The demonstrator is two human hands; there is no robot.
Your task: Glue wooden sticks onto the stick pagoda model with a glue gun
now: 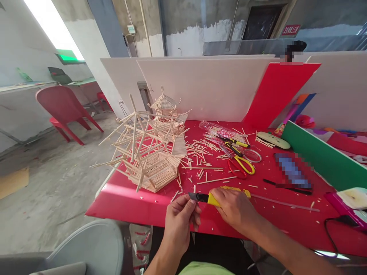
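My left hand (181,214) is closed in a pinch at the table's front edge. A short thin wooden stick (194,188) pokes up from its fingertips. Wrapped round the yellow handle of a utility knife (212,199) is my right hand (236,208). The knife's blade points left and meets the fingertips of my left hand, at the stick. Just behind my right hand lies a yellow tool (246,193), mostly hidden, with a long clear rod (283,203) stretching right from it. A pavilion-like model of wooden sticks (155,172) stands to the left of my hands.
Loose cut sticks (197,152) scatter over the red table (129,206). Beyond my right hand lie red-and-yellow scissors (243,165), yellow-black pliers (235,145) and a clear tape roll (252,155). White boards (200,88) rise behind; a green board (321,160) borders the right. A grey bin (94,244) stands lower left.
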